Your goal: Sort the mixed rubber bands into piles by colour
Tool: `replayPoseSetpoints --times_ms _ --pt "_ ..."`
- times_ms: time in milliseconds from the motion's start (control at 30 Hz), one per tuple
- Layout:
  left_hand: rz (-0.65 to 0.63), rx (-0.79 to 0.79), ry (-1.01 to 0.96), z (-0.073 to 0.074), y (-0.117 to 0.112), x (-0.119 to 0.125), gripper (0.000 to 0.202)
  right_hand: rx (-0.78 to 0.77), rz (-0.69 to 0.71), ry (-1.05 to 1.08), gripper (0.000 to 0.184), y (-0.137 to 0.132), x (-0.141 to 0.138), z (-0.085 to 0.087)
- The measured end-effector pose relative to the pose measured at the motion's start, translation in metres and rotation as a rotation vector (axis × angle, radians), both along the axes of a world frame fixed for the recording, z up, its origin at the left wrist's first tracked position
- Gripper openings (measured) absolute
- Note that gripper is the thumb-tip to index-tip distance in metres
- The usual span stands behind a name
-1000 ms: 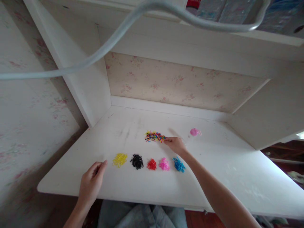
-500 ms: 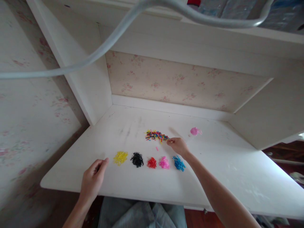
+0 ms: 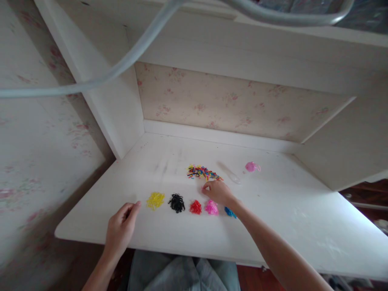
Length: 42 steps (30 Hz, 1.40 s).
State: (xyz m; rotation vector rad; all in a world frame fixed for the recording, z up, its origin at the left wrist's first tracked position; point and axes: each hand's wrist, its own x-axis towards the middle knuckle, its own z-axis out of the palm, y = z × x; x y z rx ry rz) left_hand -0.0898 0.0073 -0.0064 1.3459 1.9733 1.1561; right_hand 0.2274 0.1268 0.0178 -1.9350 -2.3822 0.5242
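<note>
My right hand [image 3: 218, 192] is over the table with thumb and forefinger pinched at a small pink rubber band, mostly covered by the fingertips. Just beyond it lies a mixed heap of colored rubber bands [image 3: 202, 173]. In a row nearer me are sorted piles: yellow bands [image 3: 155, 200], black bands [image 3: 176, 203], red bands [image 3: 195, 207], pink bands [image 3: 211, 207] and blue bands [image 3: 230, 212], the last partly hidden by my right wrist. Left of the yellow pile, my left hand [image 3: 123, 224] is closed, thumb against forefinger; whatever it may hold is hidden.
A pink pouch-like item [image 3: 252, 166] lies at the back right of the white table [image 3: 291, 218]. Between it and the heap is a clear, long plastic-looking thing [image 3: 233, 176]. A pale curved tube [image 3: 121, 66] crosses the upper view, under a shelf.
My right hand has moved from the mixed heap's right end toward me and left, onto the lone pink band. My left hand stays in place. The view has shifted slightly.
</note>
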Motion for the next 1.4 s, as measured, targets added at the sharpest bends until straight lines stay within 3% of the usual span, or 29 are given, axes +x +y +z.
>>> replayPoseSetpoints --times_ms 167,300,500,733,867,1000,1100,1200,1300,1400 --pt "0.02 -0.006 0.004 0.001 0.0 0.0 0.037 0.017 0.039 0.019 0.027 -0.006 0.0 0.013" --pt "0.012 -0.001 0.018 0.002 0.001 0.001 0.037 0.024 0.051 0.123 0.032 -0.026 0.013 0.025" --pt "0.007 -0.015 0.055 0.002 0.0 0.003 0.035 -0.022 0.005 0.248 0.03 -0.058 0.032 0.023" --pt "-0.011 -0.033 0.101 0.004 -0.001 0.007 0.037 0.012 -0.033 0.263 0.032 -0.047 0.029 0.03" --pt "0.006 -0.048 0.12 0.001 0.001 0.005 0.038 0.127 -0.075 0.25 0.038 -0.047 0.026 0.037" --pt "-0.065 -0.119 0.174 0.004 0.003 0.009 0.039 0.262 -0.225 0.339 0.043 -0.061 0.053 0.031" --pt "-0.259 -0.153 0.287 0.021 0.007 0.029 0.039 0.322 -0.488 0.395 0.055 -0.08 0.091 0.012" --pt "-0.439 -0.045 0.449 0.045 0.021 0.068 0.04 0.336 -0.703 0.439 0.056 -0.101 0.123 -0.013" --pt "-0.559 -0.015 0.577 0.062 0.049 0.119 0.037 0.329 -0.722 0.465 0.055 -0.117 0.133 -0.028" --pt "-0.669 -0.02 0.666 0.064 0.083 0.166 0.027 0.295 -0.678 0.46 0.054 -0.123 0.13 -0.03"
